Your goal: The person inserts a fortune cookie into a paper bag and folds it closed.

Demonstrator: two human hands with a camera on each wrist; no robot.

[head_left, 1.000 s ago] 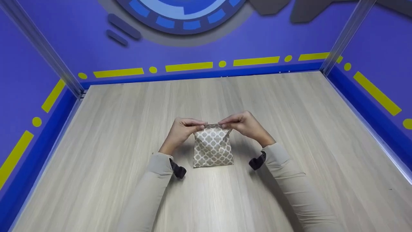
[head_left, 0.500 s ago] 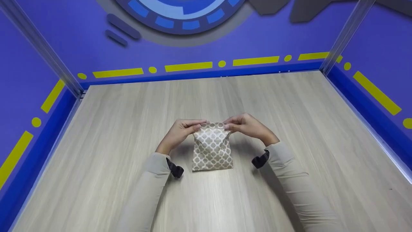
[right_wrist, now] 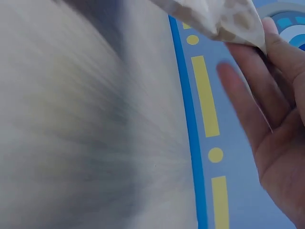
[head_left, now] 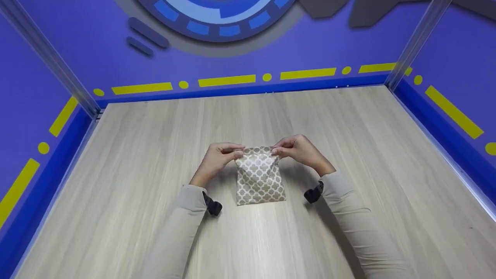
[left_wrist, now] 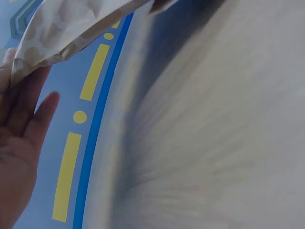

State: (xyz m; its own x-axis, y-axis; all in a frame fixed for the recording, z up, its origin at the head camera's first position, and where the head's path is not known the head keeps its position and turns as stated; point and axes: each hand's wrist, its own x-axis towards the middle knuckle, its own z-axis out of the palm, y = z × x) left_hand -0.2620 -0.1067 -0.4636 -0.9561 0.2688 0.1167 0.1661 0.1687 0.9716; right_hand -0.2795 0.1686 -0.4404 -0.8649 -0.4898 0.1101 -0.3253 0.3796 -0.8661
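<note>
A small cloth pouch (head_left: 259,178) with a beige and white quatrefoil pattern is held by its top edge, mouth side away from the person. My left hand (head_left: 217,159) pinches the top left corner between thumb and fingers. At the top right corner, my right hand (head_left: 304,154) pinches the cloth, with a thin pale line, perhaps a cord, at its fingertips. A flat band runs along the top between the hands. In the left wrist view the pouch (left_wrist: 71,26) is raised off the table at that corner; the right wrist view shows the pouch (right_wrist: 233,19) likewise lifted.
A light wood-grain table (head_left: 155,128) lies beneath the hands. Blue-purple panels (head_left: 248,58) with yellow markings stand along the back and both sides, joined by metal posts (head_left: 420,42) at the corners. Black straps with small cameras (head_left: 314,192) are on both wrists.
Along the top edge the hands have moved apart, from near the middle to the corners. The top band now shows spread between them, and the pouch has shifted slightly right.
</note>
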